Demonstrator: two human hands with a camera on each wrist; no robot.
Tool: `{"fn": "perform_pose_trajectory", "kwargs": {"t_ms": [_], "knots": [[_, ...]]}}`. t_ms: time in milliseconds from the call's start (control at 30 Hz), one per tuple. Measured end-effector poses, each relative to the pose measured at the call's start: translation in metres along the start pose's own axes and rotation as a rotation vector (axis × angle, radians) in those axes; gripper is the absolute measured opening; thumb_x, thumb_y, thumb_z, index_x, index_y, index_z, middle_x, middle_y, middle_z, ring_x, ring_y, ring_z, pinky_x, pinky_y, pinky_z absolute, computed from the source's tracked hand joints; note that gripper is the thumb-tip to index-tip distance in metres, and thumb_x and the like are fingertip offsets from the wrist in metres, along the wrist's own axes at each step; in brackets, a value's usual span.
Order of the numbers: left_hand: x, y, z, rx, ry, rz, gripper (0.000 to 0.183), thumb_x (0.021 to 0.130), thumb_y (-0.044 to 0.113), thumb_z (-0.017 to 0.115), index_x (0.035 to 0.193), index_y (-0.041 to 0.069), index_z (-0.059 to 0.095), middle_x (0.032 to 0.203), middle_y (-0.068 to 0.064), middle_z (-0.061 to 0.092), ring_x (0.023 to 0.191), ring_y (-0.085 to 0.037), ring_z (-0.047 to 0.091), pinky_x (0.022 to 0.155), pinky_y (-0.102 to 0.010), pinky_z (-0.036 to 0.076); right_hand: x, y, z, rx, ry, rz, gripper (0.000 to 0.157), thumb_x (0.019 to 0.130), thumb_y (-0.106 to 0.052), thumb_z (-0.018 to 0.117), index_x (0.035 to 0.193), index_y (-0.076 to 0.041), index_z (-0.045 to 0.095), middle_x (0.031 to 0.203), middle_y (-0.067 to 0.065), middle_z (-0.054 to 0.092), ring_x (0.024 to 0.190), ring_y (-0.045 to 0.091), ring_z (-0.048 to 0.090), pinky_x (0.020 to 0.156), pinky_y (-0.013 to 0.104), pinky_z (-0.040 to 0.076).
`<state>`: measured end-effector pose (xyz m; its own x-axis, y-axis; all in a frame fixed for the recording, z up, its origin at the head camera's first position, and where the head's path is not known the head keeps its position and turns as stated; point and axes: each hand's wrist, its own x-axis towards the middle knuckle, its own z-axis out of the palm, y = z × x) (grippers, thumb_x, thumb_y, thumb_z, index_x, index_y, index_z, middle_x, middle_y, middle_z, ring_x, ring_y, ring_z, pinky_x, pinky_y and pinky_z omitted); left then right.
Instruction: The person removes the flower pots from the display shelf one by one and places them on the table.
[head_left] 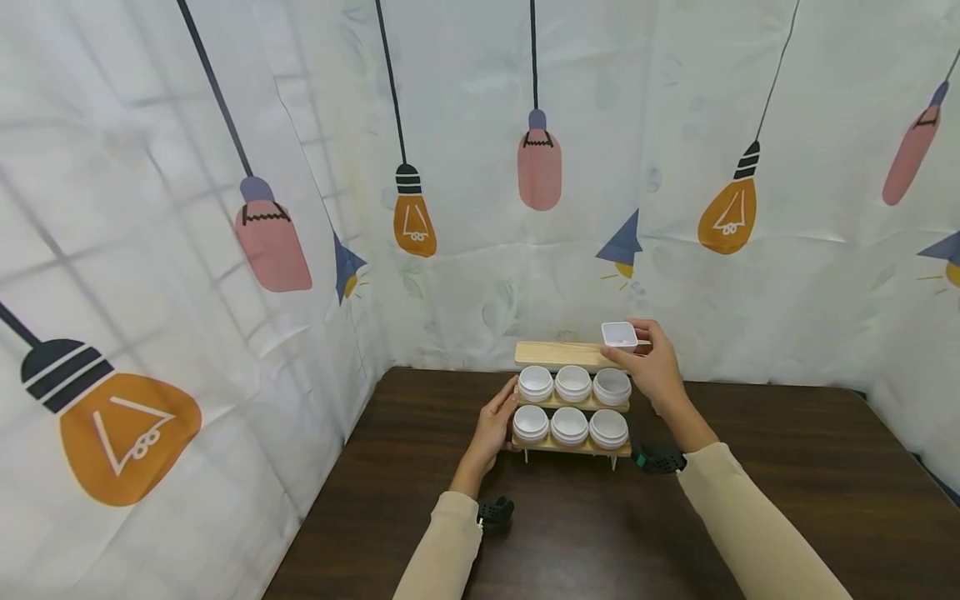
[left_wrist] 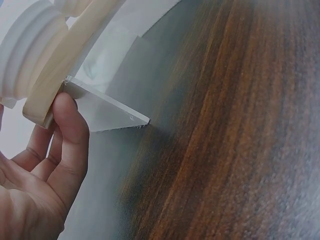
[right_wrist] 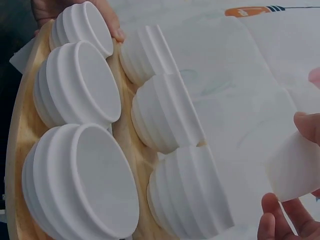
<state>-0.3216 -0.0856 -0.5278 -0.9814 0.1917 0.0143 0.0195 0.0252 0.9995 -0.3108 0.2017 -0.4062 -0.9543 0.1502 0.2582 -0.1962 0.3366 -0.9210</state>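
A tiered wooden rack [head_left: 558, 354] stands on the table, its two lower tiers each bearing three round white cups [head_left: 573, 383]. My left hand [head_left: 492, 423] grips the rack's left end. In the left wrist view, the thumb presses the wooden board [left_wrist: 52, 75] near a clear triangular support [left_wrist: 107, 107]. Above the right part of the top tier, my right hand [head_left: 654, 364] pinches a small square white dish [head_left: 619, 335] between thumb and fingers. That dish appears at the right edge of the right wrist view, apart from the round cups.
The rack rests near the back of a dark wooden table [head_left: 570, 533]. Behind it hangs a pale curtain [head_left: 465, 300] printed with lamps and bulbs, which also runs along the left side. Black bands [head_left: 658, 460] sit at both wrists.
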Motion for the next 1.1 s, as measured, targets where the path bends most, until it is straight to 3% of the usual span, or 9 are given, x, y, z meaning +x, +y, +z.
{"fn": "perform_pose_trajectory", "kwargs": {"t_ms": [567,800,1100], "knots": [[-0.003,0.003,0.001,-0.008,0.004,-0.007,0.049,0.105,0.050,0.051,0.154,0.043,0.044,0.155,-0.007,0.050,0.079,-0.019,0.062,0.050,-0.034,0.057,-0.011,0.016,-0.028,-0.050,0.051,0.004,0.069,0.090,-0.036,0.080,0.146,-0.011,0.048,0.132,0.014,0.052,0.094,0.014,0.052,0.070,0.019,0.049],[-0.004,0.005,0.001,0.005,0.000,0.000,0.055,0.106,0.048,0.050,0.159,0.034,0.040,0.159,-0.005,0.046,0.083,-0.020,0.063,0.051,-0.034,0.058,-0.016,0.021,-0.039,-0.047,0.054,0.033,0.073,0.091,-0.038,0.079,0.148,-0.009,0.044,0.134,0.015,0.050,0.098,0.013,0.053,0.072,0.019,0.050],[-0.003,0.004,0.002,0.009,0.005,-0.003,0.052,0.107,0.047,0.049,0.157,0.037,0.042,0.162,-0.002,0.043,0.091,-0.022,0.062,0.051,-0.035,0.057,-0.020,0.029,-0.048,-0.054,0.062,0.061,0.074,0.092,-0.037,0.079,0.150,-0.008,0.043,0.136,0.017,0.049,0.095,0.010,0.053,0.070,0.020,0.051]]}}
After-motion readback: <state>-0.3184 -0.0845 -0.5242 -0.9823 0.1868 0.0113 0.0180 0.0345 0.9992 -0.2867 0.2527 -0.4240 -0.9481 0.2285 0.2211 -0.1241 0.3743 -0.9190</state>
